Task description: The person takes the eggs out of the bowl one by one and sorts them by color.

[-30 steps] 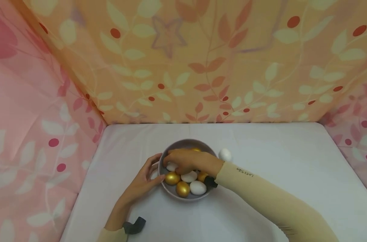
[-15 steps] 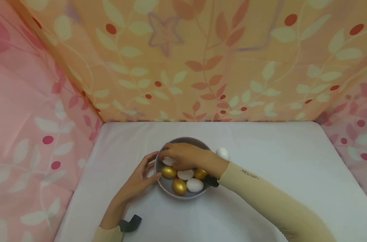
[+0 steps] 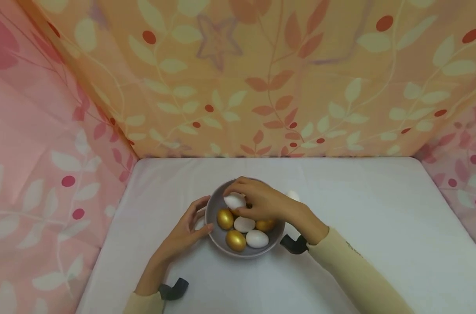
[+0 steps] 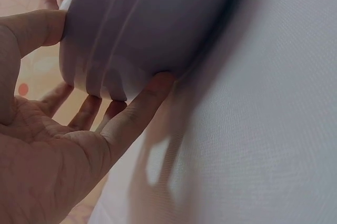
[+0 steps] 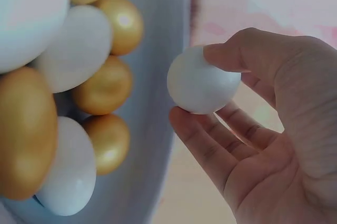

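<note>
A grey bowl [image 3: 218, 246] holds several gold and white eggs, among them a gold egg [image 3: 236, 240] and a white egg [image 3: 257, 239] near its front. Over the back left of the bowl, my right hand [image 3: 261, 200] pinches another white egg [image 5: 197, 81] between thumb and fingertips; the right wrist view shows it raised above the other eggs. My left hand [image 3: 181, 237] is at the bowl's left side. Its fingertips touch the outer wall [image 4: 131, 34] and its thumb touches the rim, fingers spread and fairly straight.
One white egg [image 3: 293, 195] lies on the white table [image 3: 359, 196] right of the bowl, partly hidden by my right hand. Patterned cloth walls [image 3: 222, 87] rise behind the table and on both sides. A dark curved piece [image 3: 294, 244] sticks out at each wrist.
My right hand has drawn back right and risen from the bowl's left side, bringing the white egg with it. My left hand keeps its place at the bowl.
</note>
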Demonstrator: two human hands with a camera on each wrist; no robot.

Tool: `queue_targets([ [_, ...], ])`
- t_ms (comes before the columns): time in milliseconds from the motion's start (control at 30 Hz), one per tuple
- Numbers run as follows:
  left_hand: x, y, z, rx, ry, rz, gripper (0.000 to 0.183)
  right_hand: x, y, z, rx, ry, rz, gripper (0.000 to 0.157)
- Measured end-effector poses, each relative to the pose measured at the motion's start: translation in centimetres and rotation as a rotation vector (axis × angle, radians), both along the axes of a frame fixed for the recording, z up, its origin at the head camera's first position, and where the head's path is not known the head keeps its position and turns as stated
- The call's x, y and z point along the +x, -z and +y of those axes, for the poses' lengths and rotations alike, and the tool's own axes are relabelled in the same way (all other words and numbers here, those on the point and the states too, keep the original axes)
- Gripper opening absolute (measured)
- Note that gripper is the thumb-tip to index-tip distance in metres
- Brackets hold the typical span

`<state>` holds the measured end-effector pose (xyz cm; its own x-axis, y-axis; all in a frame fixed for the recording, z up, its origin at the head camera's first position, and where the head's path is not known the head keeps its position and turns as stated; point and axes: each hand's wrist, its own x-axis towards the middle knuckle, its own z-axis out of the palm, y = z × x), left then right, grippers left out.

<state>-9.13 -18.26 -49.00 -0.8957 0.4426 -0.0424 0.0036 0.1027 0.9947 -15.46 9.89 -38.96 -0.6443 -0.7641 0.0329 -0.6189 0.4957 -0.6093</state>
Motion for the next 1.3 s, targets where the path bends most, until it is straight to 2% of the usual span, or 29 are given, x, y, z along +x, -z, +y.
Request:
queue_targets([
  [100, 0.0, 0.1, 0.0, 0.011, 0.003, 0.009, 0.074, 0.6, -0.1, 0.9, -0.077, 0.047, -0.063, 0.038],
  [433, -0.5, 0.0, 0.2, -0.001, 0.0, 0.024, 0.073, 0.8, 0.4, 3.7, -0.264, 0.163, -0.159, 0.042],
  [667, -0.1, 0.0, -0.1, -0.024, -0.011, 0.02, 0.073, 1.1, 0.9, 5.1, -0.313, 0.251, -0.08, 0.043],
  [933, -0.8, -0.1, 0.4, -0.002, 0.019, 0.042, 0.073, 1.9, 0.9, 8.9, -0.449, 0.414, -0.1, 0.048],
  [1100, -0.6, -0.2, 0.4, 0.003, 0.004, 0.019, 0.073, 2.7, 1.8, 10.2, -0.446, 0.466, -0.089, 0.048],
  [1300, 0.0, -0.4, 0.4, 0.0, -0.004, 0.001, 0.074, 3.8, 3.3, 11.0, -0.427, 0.523, 0.02, 0.049],
])
